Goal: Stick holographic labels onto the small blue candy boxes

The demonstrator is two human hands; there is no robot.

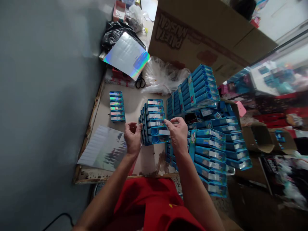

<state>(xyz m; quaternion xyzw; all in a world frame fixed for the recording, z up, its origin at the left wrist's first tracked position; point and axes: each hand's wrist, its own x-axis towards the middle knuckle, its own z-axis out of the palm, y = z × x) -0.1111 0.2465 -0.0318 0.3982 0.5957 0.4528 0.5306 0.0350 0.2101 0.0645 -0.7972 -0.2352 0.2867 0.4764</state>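
Note:
A row of blue packaged items stands on the table in front of me. My right hand pinches a small silvery sticker and holds it against the nearest packs of that row. Just left of the row, my left hand hovers with its fingers curled; whether anything is in it I cannot make out. A sheet of holographic stickers lies flat under and left of my left hand.
A smaller stack of blue packs lies at the table's left. Larger piles of blue packs crowd the right. Scissors, a plastic bag, a second holographic sheet and a big cardboard box stand behind.

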